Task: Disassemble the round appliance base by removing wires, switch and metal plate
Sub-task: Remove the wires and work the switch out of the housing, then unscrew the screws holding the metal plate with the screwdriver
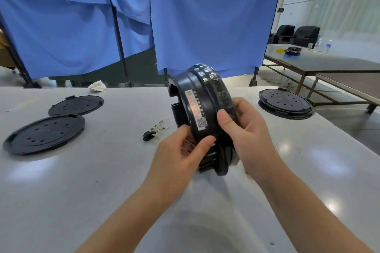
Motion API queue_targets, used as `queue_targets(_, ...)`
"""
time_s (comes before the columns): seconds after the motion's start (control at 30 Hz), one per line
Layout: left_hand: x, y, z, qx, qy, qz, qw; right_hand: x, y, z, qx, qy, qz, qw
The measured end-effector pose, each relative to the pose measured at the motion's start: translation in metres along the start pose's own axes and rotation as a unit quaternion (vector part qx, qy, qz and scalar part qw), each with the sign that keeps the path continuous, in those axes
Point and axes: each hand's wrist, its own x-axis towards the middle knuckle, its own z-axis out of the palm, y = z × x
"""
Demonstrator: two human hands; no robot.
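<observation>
the round appliance base (202, 109) is held on edge above the desk (82, 191), approx. centre of view, label side toward the camera. it is gripped by the left hand (181, 150) at the lower rim, thumb laid over the vented part, & by the right hand (244, 129) w/ thumb and fingers curled round the outer rim.

progress, as judged: a small black switch (148, 135) w/ thin wires (162, 124) is seen lying loose on the desk just left of the base, so that part appears done. the metal plate cannot be seen from this angle; prob. left to remove, not certain.

around: two flat black perforated covers (76, 106) (44, 134) are laid at left, well apart from the base; a third black round unit (285, 102) is set at right. a crumpled white cloth (97, 85) is at the far edge. nothing is seen blocking the hands; the loose wires lie near the work spot & could snag.
</observation>
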Motion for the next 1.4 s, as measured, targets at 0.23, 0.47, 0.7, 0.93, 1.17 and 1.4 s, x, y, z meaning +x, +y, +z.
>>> queue_targets(0.23,0.004,-0.003,-0.036,-0.227,0.005,-0.183,0.956,-0.013,0.006,0.007,-0.106,-0.024,-0.040,0.993)
queue_targets(0.47,0.001,-0.009,-0.063,-0.285,-0.108,-0.314,0.899,-0.024,0.022,0.020,-0.283,-0.104,-0.125,0.945)
queue_targets(0.7,-0.006,-0.019,-0.063,-0.291,-0.128,-0.369,0.873,-0.036,0.044,0.029,-0.403,-0.142,-0.234,0.873)
queue_targets(0.93,-0.012,-0.044,-0.043,-0.243,-0.026,-0.397,0.885,-0.041,0.070,0.037,-0.473,-0.146,-0.299,0.816)
queue_targets(1.17,-0.007,-0.061,-0.043,-0.254,-0.006,-0.396,0.882,-0.031,0.060,0.023,-0.453,-0.126,-0.291,0.833)
queue_targets(1.4,0.006,-0.071,-0.060,-0.260,-0.043,-0.439,0.859,-0.003,0.044,-0.033,-0.343,0.098,-0.145,0.923)
